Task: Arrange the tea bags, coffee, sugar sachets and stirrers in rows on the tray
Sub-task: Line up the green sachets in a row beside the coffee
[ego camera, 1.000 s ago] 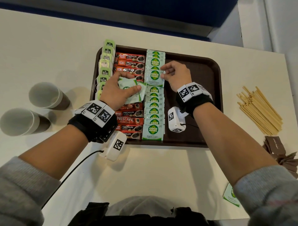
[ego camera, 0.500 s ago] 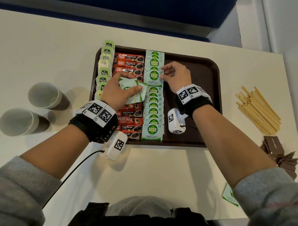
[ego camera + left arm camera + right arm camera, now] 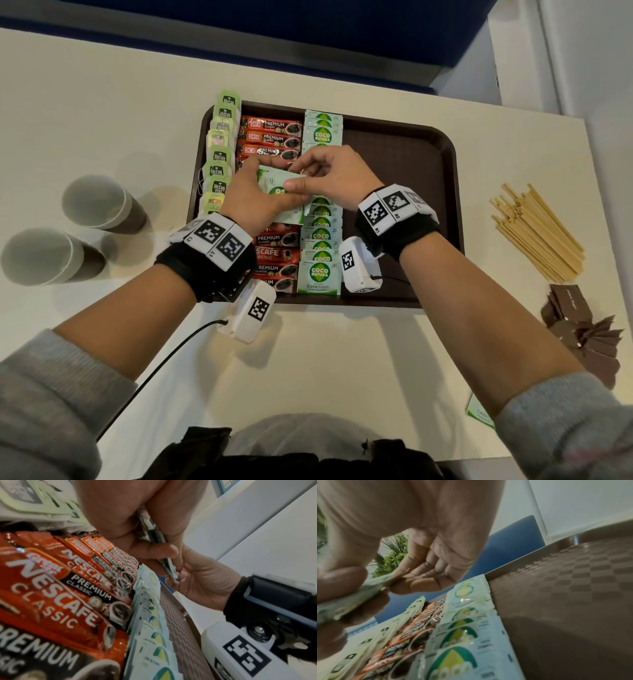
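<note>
A brown tray [image 3: 404, 144] holds three rows: green tea bags [image 3: 219, 157] on the left, red coffee sticks [image 3: 270, 137] beside them, green-and-white sugar sachets [image 3: 322, 135] in the middle. My left hand [image 3: 253, 198] grips a small stack of sugar sachets [image 3: 279, 186] above the coffee row. My right hand [image 3: 325, 174] pinches the top edge of that stack [image 3: 169, 566] between thumb and forefinger. The tray's right half is bare. Wooden stirrers [image 3: 537, 233] lie on the table right of the tray.
Two paper cups [image 3: 96, 202] lie on their sides left of the tray. Brown sachets [image 3: 582, 329] are heaped at the right edge below the stirrers. One loose sugar sachet [image 3: 479, 413] lies partly under my right sleeve. The table's near edge is close to my body.
My right hand left the far part of the sugar row and came over to my left hand, where it now pinches the held stack. The left hand barely moved.
</note>
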`<state>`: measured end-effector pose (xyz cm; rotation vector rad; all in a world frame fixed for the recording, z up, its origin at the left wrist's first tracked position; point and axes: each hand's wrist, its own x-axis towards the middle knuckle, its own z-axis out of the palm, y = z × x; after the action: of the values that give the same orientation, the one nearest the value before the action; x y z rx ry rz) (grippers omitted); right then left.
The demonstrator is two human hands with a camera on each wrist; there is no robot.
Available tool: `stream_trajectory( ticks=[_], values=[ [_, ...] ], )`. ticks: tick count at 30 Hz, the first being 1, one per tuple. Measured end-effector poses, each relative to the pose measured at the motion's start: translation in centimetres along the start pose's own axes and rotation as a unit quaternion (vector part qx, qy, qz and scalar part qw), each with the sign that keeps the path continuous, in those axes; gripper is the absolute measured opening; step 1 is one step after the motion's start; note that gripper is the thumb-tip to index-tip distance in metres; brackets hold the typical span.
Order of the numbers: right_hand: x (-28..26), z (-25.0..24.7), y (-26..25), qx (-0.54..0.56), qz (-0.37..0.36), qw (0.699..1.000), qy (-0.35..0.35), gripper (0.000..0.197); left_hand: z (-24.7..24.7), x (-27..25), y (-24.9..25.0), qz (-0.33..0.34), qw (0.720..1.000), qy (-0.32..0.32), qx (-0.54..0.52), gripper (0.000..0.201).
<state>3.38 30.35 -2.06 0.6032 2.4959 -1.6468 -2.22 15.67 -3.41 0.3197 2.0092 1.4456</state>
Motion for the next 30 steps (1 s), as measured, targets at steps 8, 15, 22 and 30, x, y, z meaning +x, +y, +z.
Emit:
stream_trajectory(
  ticks=[8, 15, 22, 30],
  values=[
    [-0.2, -0.8, -0.1, 0.025, 0.017, 0.999, 0.017, 0.016, -0.2, -0.9, 0.4, -0.007, 0.999, -0.023, -0.042, 0.040],
    [-0.4, -1.2, 0.9, 0.024, 0.024, 0.997, 0.064, 0.015, -0.1, -0.9, 0.6, 0.017, 0.999, 0.008, -0.044, 0.035],
    [-0.3, -2.3, 1.0, -0.021, -0.009, 0.998, 0.055, 0.009, -0.2, -0.4, 0.4, 0.027, 0.999, 0.033, -0.011, 0.038],
    [0.6, -3.4, 2.5, -0.019, 0.030, 0.987, 0.159, 0.010, -0.3, 0.0, -0.2, -0.021, 0.997, 0.069, -0.037, 0.027]
  ],
)
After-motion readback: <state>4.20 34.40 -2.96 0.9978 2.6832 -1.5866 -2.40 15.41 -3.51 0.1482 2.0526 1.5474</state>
